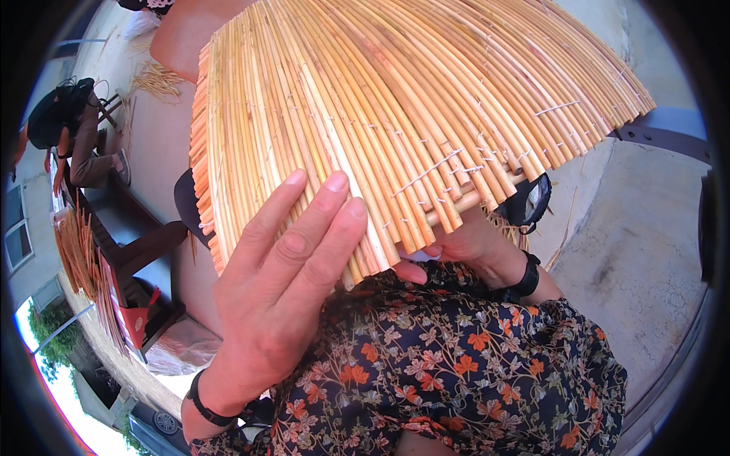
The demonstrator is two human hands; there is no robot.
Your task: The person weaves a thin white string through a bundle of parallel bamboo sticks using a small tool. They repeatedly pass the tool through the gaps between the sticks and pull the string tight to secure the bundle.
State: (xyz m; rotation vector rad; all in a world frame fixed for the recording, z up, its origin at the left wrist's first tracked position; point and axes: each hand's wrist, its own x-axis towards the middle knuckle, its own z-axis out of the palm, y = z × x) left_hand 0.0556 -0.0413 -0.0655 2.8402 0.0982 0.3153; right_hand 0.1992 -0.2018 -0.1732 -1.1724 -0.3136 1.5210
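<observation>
A curved mat of pale yellow reeds (pixel 365 99), tied with short white stitches, stands tilted above my lap. My left hand (pixel 277 281) is closed over its near left edge, with the fingers stretched across the top of the reeds. The thumb is hidden, apparently beneath the edge. My right hand (pixel 468 247) is under the near right edge, mostly covered by the reed ends. Two of its fingertips show close together beside a small whitish thing that I cannot make out. A crosswise reed (pixel 465 203) shows under the uneven ends.
At the far left, another person (pixel 76 129) bends beside a dark wooden bench (pixel 148 251). A bundle of reeds (pixel 80 243) lies by the bench. Loose reeds (pixel 157 81) are on the floor near a reddish-brown panel (pixel 186 42). Concrete floor (pixel 616 220) extends to the right.
</observation>
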